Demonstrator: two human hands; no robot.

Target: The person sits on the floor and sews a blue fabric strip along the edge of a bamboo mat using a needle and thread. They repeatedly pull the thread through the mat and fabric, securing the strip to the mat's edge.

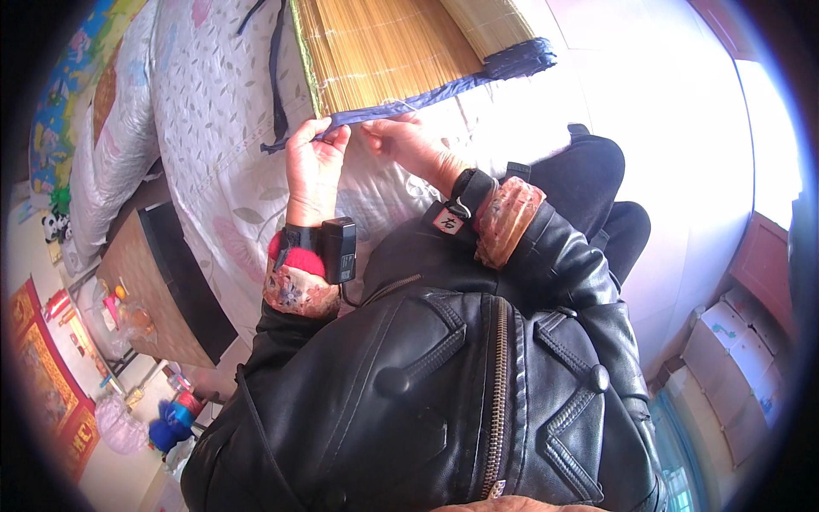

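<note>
A straw or bamboo-strip mat [384,57] lies partly unrolled before me, with its right part rolled up. Blue cloth binding [416,101] runs along its near edge, and a thin white thread shows there. At the near left corner, my left hand [313,163] pinches the blue binding between thumb and fingers. My right hand [409,144] is just to the right, its fingertips bent close against the same edge. Whether those fingertips hold something small, such as a needle, is not visible. Dark blue cloth ties [276,83] hang from the mat's left side.
A patterned white quilt [217,128] lies beneath the mat. To the right is a pale, glossy surface [672,160]. A wooden table with a black edge [185,281] stands at left, carrying plastic-bagged items [131,320]. White storage drawers [729,345] are at far right.
</note>
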